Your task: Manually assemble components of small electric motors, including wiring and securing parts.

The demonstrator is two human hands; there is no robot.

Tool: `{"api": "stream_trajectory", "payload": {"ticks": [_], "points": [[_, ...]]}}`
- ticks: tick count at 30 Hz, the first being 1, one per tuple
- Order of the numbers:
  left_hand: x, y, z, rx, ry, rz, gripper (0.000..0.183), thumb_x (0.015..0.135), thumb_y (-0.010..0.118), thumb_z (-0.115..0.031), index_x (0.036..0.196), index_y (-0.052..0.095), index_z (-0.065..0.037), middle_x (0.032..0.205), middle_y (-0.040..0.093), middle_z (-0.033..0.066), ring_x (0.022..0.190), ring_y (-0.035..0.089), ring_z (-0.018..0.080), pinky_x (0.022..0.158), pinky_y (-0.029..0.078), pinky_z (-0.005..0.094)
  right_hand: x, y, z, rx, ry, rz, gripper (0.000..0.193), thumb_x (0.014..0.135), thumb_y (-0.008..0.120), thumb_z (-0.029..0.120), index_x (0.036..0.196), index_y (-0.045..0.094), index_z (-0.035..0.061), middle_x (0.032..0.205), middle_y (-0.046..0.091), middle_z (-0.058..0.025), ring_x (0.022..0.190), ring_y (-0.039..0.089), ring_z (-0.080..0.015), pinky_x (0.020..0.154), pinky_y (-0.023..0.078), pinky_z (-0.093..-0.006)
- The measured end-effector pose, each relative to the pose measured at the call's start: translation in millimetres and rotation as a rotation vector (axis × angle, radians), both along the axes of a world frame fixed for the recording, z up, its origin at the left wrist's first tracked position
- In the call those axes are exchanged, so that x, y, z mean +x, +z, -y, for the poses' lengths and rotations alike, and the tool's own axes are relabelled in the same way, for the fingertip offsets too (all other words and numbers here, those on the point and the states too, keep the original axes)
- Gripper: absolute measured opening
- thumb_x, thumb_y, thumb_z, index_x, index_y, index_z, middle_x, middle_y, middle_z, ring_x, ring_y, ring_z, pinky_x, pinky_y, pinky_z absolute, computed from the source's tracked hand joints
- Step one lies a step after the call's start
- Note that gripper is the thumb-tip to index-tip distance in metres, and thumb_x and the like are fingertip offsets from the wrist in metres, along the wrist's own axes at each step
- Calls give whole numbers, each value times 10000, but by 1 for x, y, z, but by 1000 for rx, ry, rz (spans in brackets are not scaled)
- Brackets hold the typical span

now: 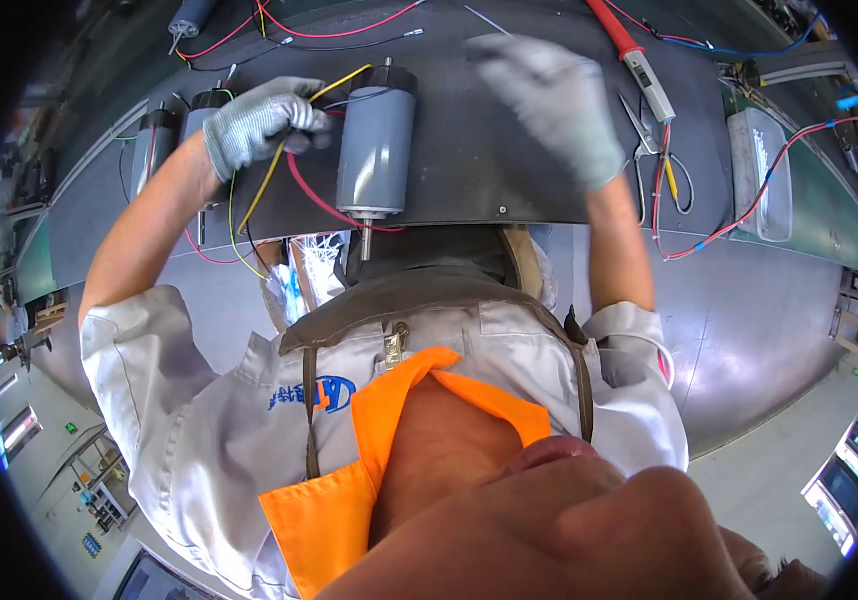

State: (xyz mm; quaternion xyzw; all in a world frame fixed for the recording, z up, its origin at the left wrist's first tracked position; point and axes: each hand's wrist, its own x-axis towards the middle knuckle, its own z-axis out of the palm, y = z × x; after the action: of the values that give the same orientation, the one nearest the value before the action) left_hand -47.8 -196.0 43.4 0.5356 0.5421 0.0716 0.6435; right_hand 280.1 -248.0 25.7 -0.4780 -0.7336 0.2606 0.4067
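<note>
A grey cylindrical motor point(377, 150) with a black end cap lies on the dark bench in front of me, its long shaft pointing toward me. My left hand point(267, 122), in a grey-white glove, is beside its left side with the fingers closed around wires. A yellow wire point(267, 190) runs through that grip and up past the cap. Below it, a red wire point(311, 190) curves under the motor. My right hand point(554, 100), also gloved, is raised to the right of the motor and smeared by motion. A thin metal rod point(487, 18) shows at its fingertips; whether they hold it is unclear.
Scissors point(641, 130) lie right of my right hand, near a red-and-white pen-shaped tool point(646, 85) with a red and blue cable. A clear plastic tray point(761, 175) is farther right. More motors point(154, 148) with loose wires lie left; another motor point(189, 18) is at the back.
</note>
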Motion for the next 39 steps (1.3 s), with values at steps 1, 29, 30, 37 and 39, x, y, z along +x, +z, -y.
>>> {"api": "stream_trajectory", "payload": {"ticks": [1,29,30,37,39], "points": [[4,6,-14,5,-171,-95,351,898,693,-206,1181,601,-20,825,621,9,715,603,76,550,437,213,38,-19,-17,163,-218,295,279,911,631,243,1127,720,92,1027,728,-157,947,699,-305,858,548,-404],[67,60,-38,-178,-456,-279,447,939,624,-472,833,687,-42,567,426,-61,449,387,43,407,284,224,-27,6,41,169,73,613,87,761,602,95,845,577,97,808,574,-129,806,605,-322,702,470,-460],[65,61,-36,-170,-459,-282,479,928,623,-503,828,697,-40,561,453,-48,449,411,54,411,306,231,-36,5,41,234,51,672,130,750,603,140,873,589,101,828,579,-118,817,597,-302,702,460,-445],[67,70,-17,-136,-400,-427,575,949,544,-606,856,714,-65,575,525,-8,450,472,77,419,359,239,-83,2,38,297,-62,748,197,735,608,195,897,605,82,839,565,-95,798,584,-253,651,432,-402],[56,49,-10,-141,-281,-317,573,969,519,-599,910,707,-61,591,533,-7,461,482,73,425,366,238,-85,-2,38,260,-68,725,175,744,604,179,891,606,84,833,566,-97,776,585,-260,634,442,-408]]}}
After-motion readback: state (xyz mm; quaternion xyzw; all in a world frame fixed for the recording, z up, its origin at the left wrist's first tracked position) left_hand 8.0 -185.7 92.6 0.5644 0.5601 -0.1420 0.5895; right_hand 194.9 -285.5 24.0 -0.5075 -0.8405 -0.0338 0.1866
